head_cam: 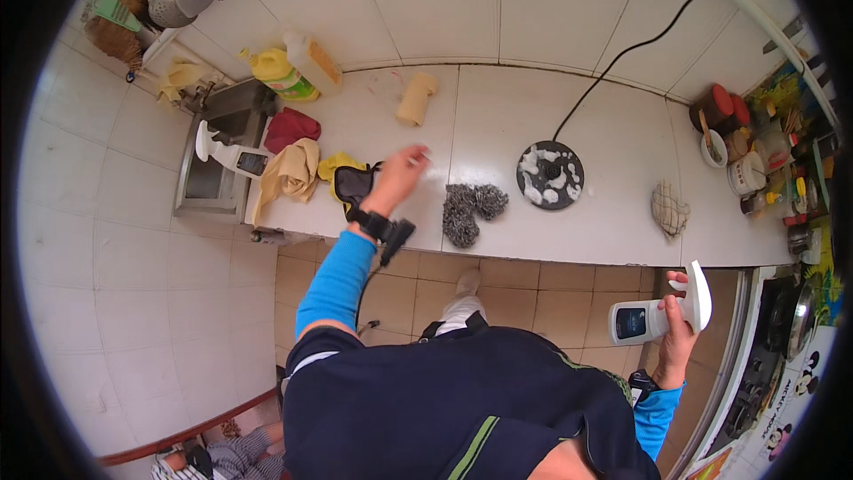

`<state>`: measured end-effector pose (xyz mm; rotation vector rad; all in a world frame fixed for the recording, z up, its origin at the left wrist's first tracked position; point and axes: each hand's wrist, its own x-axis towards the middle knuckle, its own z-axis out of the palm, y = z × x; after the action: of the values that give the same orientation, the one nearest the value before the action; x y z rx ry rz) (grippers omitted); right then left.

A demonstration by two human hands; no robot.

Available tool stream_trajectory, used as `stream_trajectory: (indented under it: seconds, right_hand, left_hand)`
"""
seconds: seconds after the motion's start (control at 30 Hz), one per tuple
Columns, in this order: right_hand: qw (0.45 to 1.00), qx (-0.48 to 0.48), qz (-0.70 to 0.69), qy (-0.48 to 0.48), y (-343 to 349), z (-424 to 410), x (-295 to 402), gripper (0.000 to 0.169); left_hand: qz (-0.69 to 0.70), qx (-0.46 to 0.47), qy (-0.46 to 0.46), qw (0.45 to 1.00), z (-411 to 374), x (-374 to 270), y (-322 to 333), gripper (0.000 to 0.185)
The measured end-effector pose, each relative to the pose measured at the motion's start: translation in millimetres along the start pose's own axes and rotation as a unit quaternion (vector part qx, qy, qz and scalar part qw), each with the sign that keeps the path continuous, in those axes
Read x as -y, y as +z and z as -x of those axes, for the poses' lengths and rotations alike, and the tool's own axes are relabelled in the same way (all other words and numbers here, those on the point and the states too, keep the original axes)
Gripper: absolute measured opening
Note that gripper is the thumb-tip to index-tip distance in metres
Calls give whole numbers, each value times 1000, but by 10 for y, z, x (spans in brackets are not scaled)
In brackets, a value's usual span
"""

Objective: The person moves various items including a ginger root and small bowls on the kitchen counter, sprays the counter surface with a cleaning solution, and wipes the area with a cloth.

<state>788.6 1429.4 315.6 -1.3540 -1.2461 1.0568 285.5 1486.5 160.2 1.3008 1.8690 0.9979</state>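
My right hand (678, 333) grips a white spray bottle (640, 321) by its trigger neck, in front of the counter's edge. Over the counter, my left hand (401, 175) is blurred, with its fingers partly curled; whether they hold anything is not clear. Beside it lie a dark grey pad with yellow trim (353, 185) and a yellow cloth (336, 165). Steel-wool scourers (466, 213) lie to its right. Farther right, a round black electric base (550, 175) bears white foam, its cord rising up the wall. A rolled beige cloth (417, 99) lies near the wall.
Left are a metal sink (220, 203), another spray bottle (243, 160), red (292, 131) and tan cloths (293, 170), and yellow (280, 73) and cream bottles (316, 65). Right are a mesh scrubber (669, 210), jars (746, 173) and a stove (753, 373). A person (233, 457) is at lower left.
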Motion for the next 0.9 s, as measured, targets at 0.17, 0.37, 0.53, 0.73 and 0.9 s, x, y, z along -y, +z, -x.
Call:
stream_trajectory:
  seconds: [0.17, 0.37, 0.53, 0.73, 0.9]
  right_hand:
    - [1000, 8, 26, -2, 461, -15, 178, 46]
    - [999, -1, 51, -1, 689, 2, 196, 45]
    - [999, -13, 37, 30, 638, 87, 143, 48]
    - [998, -25, 35, 39, 314, 150, -31, 49]
    - [998, -43, 3, 40, -144, 207, -340, 52]
  left_hand:
    - [-287, -230, 100, 925, -792, 294, -559, 28]
    - [-321, -202, 124, 917, -1364, 726, -627, 18]
    - [-365, -197, 201, 888, -1250, 756, -684, 13]
    - [-319, -196, 305, 876, -468, -180, -705, 16]
    - [-254, -71, 350, 899, 213, -1105, -52, 24]
